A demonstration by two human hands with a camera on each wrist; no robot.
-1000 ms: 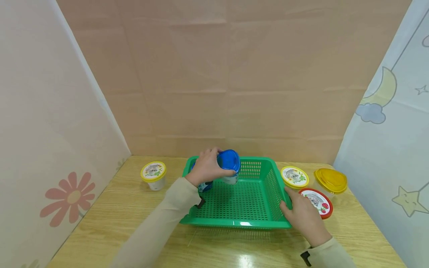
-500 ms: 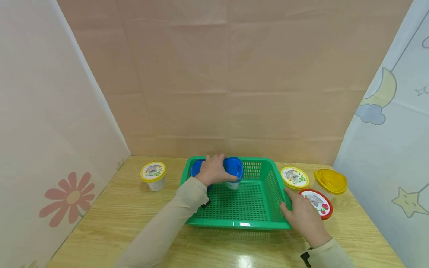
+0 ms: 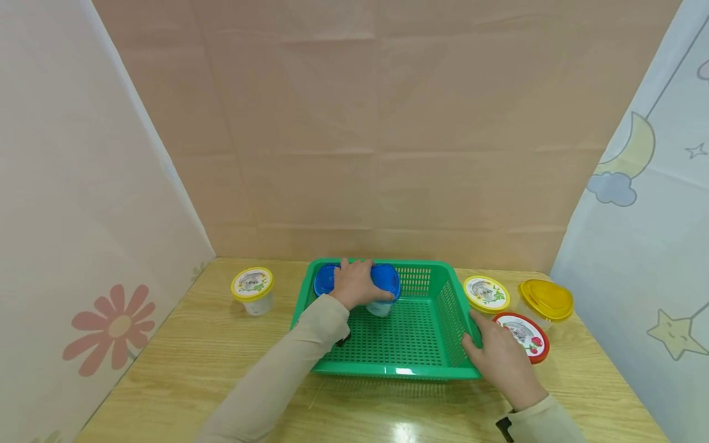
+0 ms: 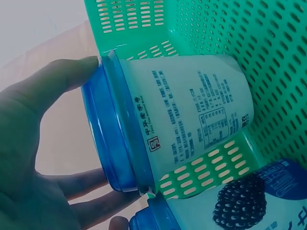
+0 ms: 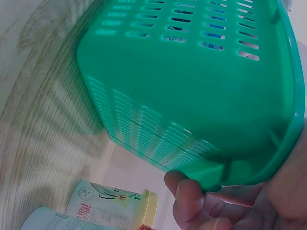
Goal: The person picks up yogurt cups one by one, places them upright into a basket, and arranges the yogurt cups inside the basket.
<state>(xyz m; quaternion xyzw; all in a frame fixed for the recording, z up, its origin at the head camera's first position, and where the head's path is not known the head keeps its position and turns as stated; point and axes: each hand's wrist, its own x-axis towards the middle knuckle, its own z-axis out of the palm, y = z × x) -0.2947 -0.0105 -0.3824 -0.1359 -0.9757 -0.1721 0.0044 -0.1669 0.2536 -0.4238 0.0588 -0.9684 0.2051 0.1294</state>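
Observation:
A green plastic basket [image 3: 399, 371] stands on the table. In it, my left hand [image 3: 354, 286] holds a white yogurt cup [image 4: 192, 105] by its blue lid, thumb on one side and fingers on the other. That cup stands near the basket's back left. Right beside it is a second blue-lidded cup [image 4: 240, 201] with a blackberry picture, partly hidden by the hand in the head view. My right hand [image 3: 504, 357] grips the basket's right rim, fingers curled under its edge in the right wrist view.
To the basket's left stands a yellow-lidded cup [image 3: 253, 289]. Close to its right side are another yellow-lidded cup [image 3: 487, 292], a red-lidded cup [image 3: 532, 338] and a tub with a plain yellow lid [image 3: 547, 298]. A brown paper wall [image 3: 376, 154] rises behind.
My left hand has lowered the yogurt cup into the basket, then shifted it slightly left against the other blue-lidded cup. The right hand has stayed on the rim.

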